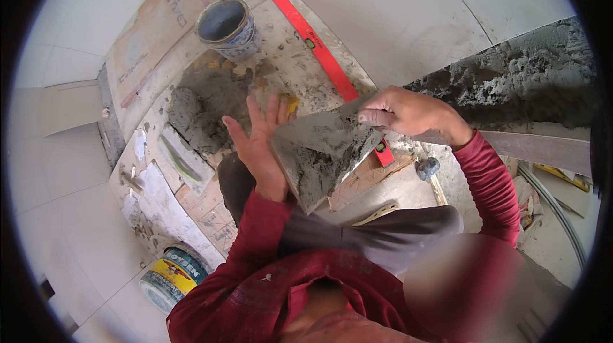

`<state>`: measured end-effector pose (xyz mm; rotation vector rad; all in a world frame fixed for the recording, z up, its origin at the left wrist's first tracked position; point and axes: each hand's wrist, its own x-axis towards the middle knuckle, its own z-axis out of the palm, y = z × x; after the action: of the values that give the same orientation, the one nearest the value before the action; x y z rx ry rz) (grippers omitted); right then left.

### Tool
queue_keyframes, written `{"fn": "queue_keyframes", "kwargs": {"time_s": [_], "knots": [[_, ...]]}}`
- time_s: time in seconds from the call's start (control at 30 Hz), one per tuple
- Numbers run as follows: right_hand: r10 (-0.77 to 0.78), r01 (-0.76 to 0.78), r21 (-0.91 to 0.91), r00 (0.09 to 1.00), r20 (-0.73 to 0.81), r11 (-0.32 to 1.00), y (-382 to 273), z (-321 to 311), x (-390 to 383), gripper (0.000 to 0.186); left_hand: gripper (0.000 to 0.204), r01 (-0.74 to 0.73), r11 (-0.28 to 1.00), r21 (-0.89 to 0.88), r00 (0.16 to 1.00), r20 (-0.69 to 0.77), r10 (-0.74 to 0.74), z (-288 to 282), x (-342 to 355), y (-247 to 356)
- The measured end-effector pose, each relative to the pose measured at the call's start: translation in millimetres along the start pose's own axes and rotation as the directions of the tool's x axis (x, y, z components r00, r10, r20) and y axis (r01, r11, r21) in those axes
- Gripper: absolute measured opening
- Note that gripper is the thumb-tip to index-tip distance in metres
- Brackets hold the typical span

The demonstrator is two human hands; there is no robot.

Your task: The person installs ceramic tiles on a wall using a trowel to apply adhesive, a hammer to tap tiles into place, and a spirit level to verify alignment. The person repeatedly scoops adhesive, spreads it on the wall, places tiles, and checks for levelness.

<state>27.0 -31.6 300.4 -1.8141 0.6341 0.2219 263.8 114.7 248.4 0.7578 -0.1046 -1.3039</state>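
Above my lap a grey tile (322, 151) is held tilted, its upper face partly coated with wet mortar. My right hand (408, 113) is closed on the tile's far right corner, with fingers curled and knuckles up. Along the left edge, my left hand (260, 148) has its fingers spread and stretched away from me, its palm against or close beside the edge. Beyond the left hand, a heap of grey mortar (204, 110) lies on a stained board. Whether the right fingers also hold a small tool cannot be seen.
A bucket (225, 27) stands behind the mortar heap. A red spirit level (306, 37) runs diagonally past the tile's far side. To the right are a mallet (429, 169) and a rough mortar bed (517, 75). A paint can (172, 276) sits at lower left.
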Motion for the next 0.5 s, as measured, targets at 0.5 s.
{"fn": "queue_keyframes", "kwargs": {"time_s": [0.5], "knots": [[0.232,-0.137,0.379,0.948,-0.217,0.915,-19,19,-11,0.050,0.112,0.016,0.998,0.066,0.999,-0.040,-0.013,3,9,2]]}}
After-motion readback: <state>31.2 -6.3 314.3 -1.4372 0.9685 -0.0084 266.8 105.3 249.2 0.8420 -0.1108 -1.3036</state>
